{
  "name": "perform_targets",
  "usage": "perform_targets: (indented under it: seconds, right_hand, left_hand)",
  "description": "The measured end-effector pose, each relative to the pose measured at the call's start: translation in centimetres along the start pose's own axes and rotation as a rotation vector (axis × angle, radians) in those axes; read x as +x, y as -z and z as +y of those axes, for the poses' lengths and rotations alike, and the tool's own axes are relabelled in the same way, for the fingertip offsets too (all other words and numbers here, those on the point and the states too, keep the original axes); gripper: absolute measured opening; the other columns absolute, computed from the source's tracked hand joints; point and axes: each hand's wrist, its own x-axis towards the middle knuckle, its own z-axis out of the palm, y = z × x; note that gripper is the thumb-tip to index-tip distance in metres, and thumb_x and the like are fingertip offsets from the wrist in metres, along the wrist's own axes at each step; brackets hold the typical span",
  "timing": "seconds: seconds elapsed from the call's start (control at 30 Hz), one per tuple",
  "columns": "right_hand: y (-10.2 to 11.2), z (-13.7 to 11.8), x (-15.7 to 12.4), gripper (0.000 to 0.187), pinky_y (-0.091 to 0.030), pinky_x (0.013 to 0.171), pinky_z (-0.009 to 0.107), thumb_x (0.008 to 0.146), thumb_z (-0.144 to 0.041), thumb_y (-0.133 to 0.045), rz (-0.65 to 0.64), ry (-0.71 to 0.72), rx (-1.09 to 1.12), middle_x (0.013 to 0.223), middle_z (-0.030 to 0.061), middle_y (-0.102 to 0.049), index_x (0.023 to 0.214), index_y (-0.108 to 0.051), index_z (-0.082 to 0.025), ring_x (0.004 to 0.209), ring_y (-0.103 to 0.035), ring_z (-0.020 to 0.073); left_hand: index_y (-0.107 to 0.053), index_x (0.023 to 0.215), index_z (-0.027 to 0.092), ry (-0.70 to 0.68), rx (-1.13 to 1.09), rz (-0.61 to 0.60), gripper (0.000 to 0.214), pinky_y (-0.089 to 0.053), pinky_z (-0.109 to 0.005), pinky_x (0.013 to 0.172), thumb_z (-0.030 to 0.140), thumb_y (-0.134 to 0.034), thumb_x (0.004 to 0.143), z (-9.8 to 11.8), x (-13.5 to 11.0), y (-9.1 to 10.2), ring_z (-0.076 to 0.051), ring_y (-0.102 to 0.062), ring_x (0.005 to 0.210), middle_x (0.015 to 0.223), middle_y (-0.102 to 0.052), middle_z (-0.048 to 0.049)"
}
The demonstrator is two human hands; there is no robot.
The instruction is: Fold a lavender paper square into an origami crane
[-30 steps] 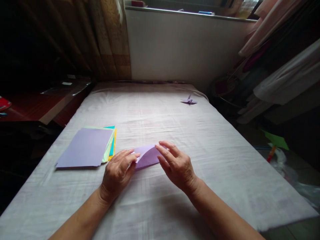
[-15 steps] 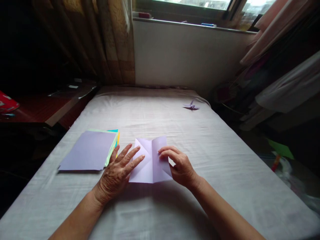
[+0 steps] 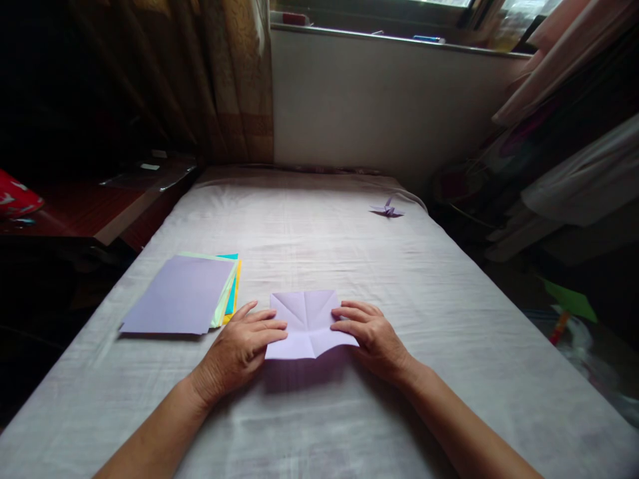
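Note:
A creased sheet of light purple origami paper lies before me, its near edge lifted a little off the cloth and casting a shadow. My left hand grips its left edge, fingers on top and the thumb hidden. At the right edge my right hand holds the sheet the same way, its thumb out of sight too. Fold lines cross the paper and meet around its middle. Left of my left hand rests a stack of coloured paper, purple on top, with green, blue and yellow edges showing beneath.
A folded purple paper crane sits at the far right of the cloth-covered surface. A dark red wooden table stands at the left. Hanging clothes and a green sheet are off the right side.
My right hand has shifted outward, and my left hand has closed on the left edge. The paper has opened flatter, its upright vertical fold lowered. The view has tilted slightly.

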Motion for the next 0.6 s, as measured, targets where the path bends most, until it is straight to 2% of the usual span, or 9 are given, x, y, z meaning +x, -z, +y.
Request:
perform_targets:
  seconds: [0.07, 0.13, 0.2, 0.27, 0.33, 0.37, 0.43, 0.5, 0.6]
  right_hand:
    - [0.0, -0.1, 0.4, 0.020, -0.048, 0.094, 0.046, 0.086, -0.018, -0.059, -0.004, -0.061, 0.029, 0.116, 0.0035, -0.071, 0.094, -0.073, -0.029, 0.114, -0.061, 0.0260]
    - [0.0, -0.4, 1.0, 0.017, -0.046, 0.094, 0.044, 0.089, -0.023, -0.058, 0.000, -0.130, 0.069, 0.113, 0.0027, -0.072, 0.090, -0.074, -0.028, 0.110, -0.063, 0.0243]
    - [-0.1, -0.7, 1.7, 0.018, -0.046, 0.089, 0.040, 0.090, -0.024, -0.057, 0.007, -0.215, 0.085, 0.104, 0.0015, -0.073, 0.087, -0.074, -0.028, 0.101, -0.065, 0.0217]
    - [-0.3, -0.9, 2.4, 0.017, -0.044, 0.084, 0.037, 0.089, -0.023, -0.058, 0.019, -0.309, 0.046, 0.094, 0.0010, -0.073, 0.083, -0.074, -0.028, 0.092, -0.064, 0.0203]
    - [-0.5, -1.1, 3.0, 0.016, -0.041, 0.080, 0.036, 0.086, -0.024, -0.061, 0.023, -0.372, -0.025, 0.087, 0.0017, -0.071, 0.075, -0.072, -0.025, 0.087, -0.062, 0.0204]
    - [-0.6, -1.2, 3.2, 0.017, -0.040, 0.079, 0.035, 0.085, -0.025, -0.063, 0.017, -0.388, -0.059, 0.084, 0.0021, -0.071, 0.071, -0.071, -0.024, 0.086, -0.061, 0.0206]
    - [-0.6, -1.3, 3.6, 0.020, -0.038, 0.077, 0.034, 0.084, -0.027, -0.065, -0.009, -0.395, -0.106, 0.082, 0.0025, -0.069, 0.065, -0.068, -0.022, 0.085, -0.060, 0.0206]
    - [-0.6, -1.4, 3.8, 0.023, -0.036, 0.076, 0.034, 0.083, -0.028, -0.067, -0.031, -0.390, -0.136, 0.081, 0.0024, -0.069, 0.062, -0.065, -0.021, 0.084, -0.059, 0.0203]
    - [-0.5, -1.5, 3.9, 0.026, -0.035, 0.075, 0.033, 0.083, -0.029, -0.068, -0.033, -0.385, -0.167, 0.080, 0.0022, -0.068, 0.060, -0.062, -0.020, 0.083, -0.058, 0.0198]
  left_hand:
    - [-0.069, 0.100, 0.026, 0.102, -0.087, 0.018, 0.024, -0.040, -0.049, 0.105, 0.019, -0.048, 0.092, 0.2, 0.4, -0.1, -0.022, -0.065, 0.107, 0.104, -0.075, -0.0018]
    - [-0.067, 0.097, 0.024, 0.270, -0.143, 0.078, 0.017, -0.049, -0.042, 0.094, 0.028, -0.051, 0.093, 0.5, 0.9, -0.4, -0.021, -0.068, 0.095, 0.093, -0.074, -0.0027]
    - [-0.062, 0.109, 0.022, 0.445, -0.160, 0.153, 0.021, -0.054, -0.036, 0.081, 0.031, -0.054, 0.091, 0.6, 1.3, -0.9, -0.020, -0.068, 0.083, 0.083, -0.071, -0.0014]
    - [-0.050, 0.128, 0.021, 0.520, -0.107, 0.241, 0.040, -0.055, -0.036, 0.080, 0.030, -0.057, 0.090, 0.7, 1.6, -1.3, -0.020, -0.068, 0.083, 0.085, -0.070, -0.0016]
    - [-0.044, 0.137, 0.020, 0.454, 0.022, 0.314, 0.049, -0.053, -0.041, 0.091, 0.026, -0.056, 0.090, 1.0, 1.7, -1.5, -0.023, -0.065, 0.102, 0.107, -0.069, -0.0084]
    - [-0.046, 0.137, 0.020, 0.387, 0.103, 0.329, 0.046, -0.049, -0.045, 0.099, 0.023, -0.054, 0.091, 1.2, 1.8, -1.6, -0.026, -0.060, 0.115, 0.121, -0.065, -0.0118]
    - [-0.056, 0.129, 0.023, 0.236, 0.235, 0.287, 0.038, -0.037, -0.050, 0.110, 0.016, -0.049, 0.093, 1.9, 1.9, -1.7, -0.028, -0.045, 0.134, 0.140, -0.054, -0.0113]
    - [-0.062, 0.123, 0.025, 0.117, 0.290, 0.182, 0.033, -0.028, -0.051, 0.116, 0.017, -0.048, 0.094, 2.7, 2.1, -1.8, -0.028, -0.039, 0.139, 0.142, -0.054, -0.0061]
    - [-0.056, 0.133, 0.021, 0.039, 0.280, 0.031, 0.039, -0.022, -0.049, 0.119, 0.033, -0.047, 0.097, 3.9, 2.4, -2.4, -0.025, -0.045, 0.136, 0.139, -0.058, -0.0046]
